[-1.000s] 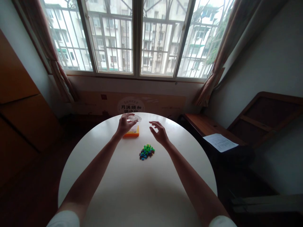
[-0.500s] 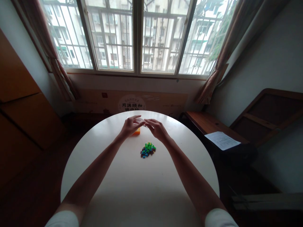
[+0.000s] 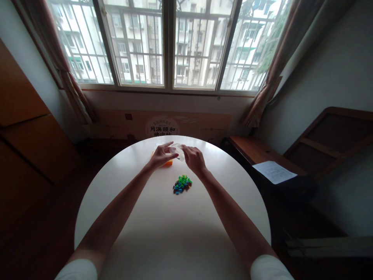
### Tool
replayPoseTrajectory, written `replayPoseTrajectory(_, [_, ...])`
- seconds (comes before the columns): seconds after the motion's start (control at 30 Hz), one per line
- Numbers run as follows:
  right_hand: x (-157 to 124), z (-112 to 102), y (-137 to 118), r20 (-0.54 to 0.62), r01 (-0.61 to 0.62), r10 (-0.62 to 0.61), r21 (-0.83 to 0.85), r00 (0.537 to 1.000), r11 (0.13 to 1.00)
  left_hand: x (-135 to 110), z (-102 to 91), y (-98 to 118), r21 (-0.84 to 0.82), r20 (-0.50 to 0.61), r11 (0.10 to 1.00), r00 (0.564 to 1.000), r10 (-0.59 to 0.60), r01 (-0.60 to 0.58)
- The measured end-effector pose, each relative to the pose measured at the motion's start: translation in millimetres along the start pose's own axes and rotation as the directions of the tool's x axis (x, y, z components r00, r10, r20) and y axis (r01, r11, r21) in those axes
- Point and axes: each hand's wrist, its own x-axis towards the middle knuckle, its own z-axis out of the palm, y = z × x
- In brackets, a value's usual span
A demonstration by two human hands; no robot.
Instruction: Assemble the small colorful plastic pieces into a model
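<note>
Above the far part of the white round table (image 3: 140, 217), a small clear plastic piece (image 3: 178, 151) is held between both hands; whether it is a bag or a box I cannot tell. My left hand (image 3: 162, 156) grips its left side between thumb and fingers. On the opposite side, my right hand (image 3: 193, 158) has its fingers curled at the edge of the plastic. An orange block-like object (image 3: 168, 163) lies just behind and under my left hand, partly hidden. Closer to me is a heap of small green, blue, brown and yellow building bricks (image 3: 182, 184).
A wooden bench (image 3: 256, 149) stands to the right of the table with a printed paper sheet (image 3: 274, 172) on it. Beyond the table, a long printed box or panel (image 3: 201, 124) leans beneath the barred window. An orange-brown cabinet (image 3: 32, 151) is at the left.
My right hand has shifted slightly right, away from the left fingertips, and its fingers have curled more. More of the clear plastic now shows between the hands. The brick heap is unchanged.
</note>
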Motion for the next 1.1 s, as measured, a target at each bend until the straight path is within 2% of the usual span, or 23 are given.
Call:
replayPoseTrajectory(0.13, [3,-1,14,-0.105,-0.157,0.193,0.279,0.976,0.947,-4,1.1,10,-0.023,0.131,0.999,0.990,0.050,-0.047])
replayPoseTrajectory(0.23, [4,5,25,-0.098,-0.271,0.370,0.515,0.924,0.813,-7,3.4,14,-0.025,0.243,0.998,0.968,0.062,-0.058])
replayPoseTrajectory(0.3, [4,12,32,-0.026,-0.353,0.479,0.642,0.877,0.681,-9,3.9,15,-0.038,0.314,0.998,0.948,0.052,-0.042])
replayPoseTrajectory(0.37, [2,21,37,0.111,-0.455,0.562,0.722,0.819,0.521,-11,3.0,15,-0.041,0.356,0.999,0.934,0.028,-0.014])
replayPoseTrajectory(0.43, [0,27,40,0.264,-0.552,0.595,0.746,0.759,0.373,-11,1.5,13,-0.022,0.365,1.000,0.931,-0.003,0.012])
replayPoseTrajectory(0.47, [-1,29,41,0.317,-0.584,0.597,0.743,0.737,0.326,-10,0.9,11,-0.008,0.354,1.000,0.935,-0.015,0.019])
replayPoseTrajectory(0.53, [-2,31,41,0.354,-0.613,0.602,0.731,0.716,0.300,-7,0.6,7,0.012,0.285,1.000,0.958,-0.015,0.013])
replayPoseTrajectory(0.63, [-1,30,38,0.295,-0.605,0.631,0.712,0.718,0.355,-2,2.1,-1,0.021,0.079,1.000,0.997,-0.011,0.009])
replayPoseTrajectory(0.73, [1,28,32,0.332,-0.615,0.612,0.716,0.717,0.332,3,3.5,-11,-0.020,-0.106,0.999,0.993,-0.045,0.043])
replayPoseTrajectory(0.8, [1,27,27,0.436,-0.647,0.563,0.722,0.702,0.247,4,3.8,-17,-0.075,-0.094,0.995,0.993,-0.070,0.063])
replayPoseTrajectory(0.9, [1,26,24,0.538,-0.690,0.516,0.707,0.667,0.155,3,4.4,-25,-0.145,0.014,0.984,0.995,-0.097,0.098])
replayPoseTrajectory(1.1, [-2,26,34,0.511,-0.692,0.581,0.710,0.634,0.131,-1,8.0,-28,-0.163,0.101,0.977,0.987,-0.123,0.139])
